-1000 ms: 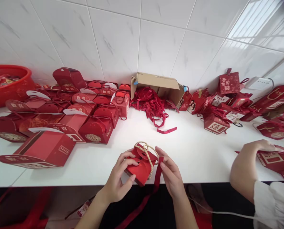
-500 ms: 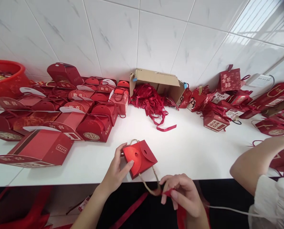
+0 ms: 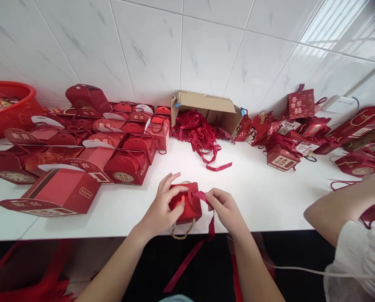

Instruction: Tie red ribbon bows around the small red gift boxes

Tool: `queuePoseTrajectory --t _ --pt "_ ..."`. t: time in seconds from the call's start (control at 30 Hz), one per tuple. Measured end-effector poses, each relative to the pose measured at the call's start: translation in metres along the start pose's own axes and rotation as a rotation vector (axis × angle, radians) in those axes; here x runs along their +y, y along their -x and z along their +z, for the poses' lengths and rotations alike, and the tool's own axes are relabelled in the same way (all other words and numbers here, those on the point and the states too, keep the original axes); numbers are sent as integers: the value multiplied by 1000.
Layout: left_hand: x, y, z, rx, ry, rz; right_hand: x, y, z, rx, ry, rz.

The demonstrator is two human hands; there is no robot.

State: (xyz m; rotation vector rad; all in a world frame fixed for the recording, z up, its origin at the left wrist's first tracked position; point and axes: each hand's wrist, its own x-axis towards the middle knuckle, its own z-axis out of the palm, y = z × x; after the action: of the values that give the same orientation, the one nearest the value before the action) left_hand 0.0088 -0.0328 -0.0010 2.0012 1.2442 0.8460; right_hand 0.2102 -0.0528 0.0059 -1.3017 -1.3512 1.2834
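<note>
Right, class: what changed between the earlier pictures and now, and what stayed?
The right hand, below the table edge half a second ago, has risen and pinches the red ribbon at the small red gift box. That box has turned: its rope handle, on top a second ago, now hangs toward the person. The left hand kept its grip. The cardboard box and rows of red boxes stayed.

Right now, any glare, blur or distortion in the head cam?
Head view: fisheye bend, table edge and wall tiles seams curve; striped glare on upper-right tiles; light soft, shadows faint; small red box, red ribbon, left hand, right hand all sharp.
</note>
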Motion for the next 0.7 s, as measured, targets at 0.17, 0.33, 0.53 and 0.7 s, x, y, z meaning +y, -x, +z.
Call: queuePoseTrajectory --t 0.17,0.33,0.53,0.7 --pt "7 -4 3 19 2 -17 -2 -7 3 -46 60 5" --pt "5 -6 7 43 41 -27 -1 -8 7 -92 157 -47" --pt "14 -8 -2 95 27 58 -11 -23 4 24 272 -360" --pt "31 -16 -25 206 -69 208 -24 -39 10 -402 54 -380"
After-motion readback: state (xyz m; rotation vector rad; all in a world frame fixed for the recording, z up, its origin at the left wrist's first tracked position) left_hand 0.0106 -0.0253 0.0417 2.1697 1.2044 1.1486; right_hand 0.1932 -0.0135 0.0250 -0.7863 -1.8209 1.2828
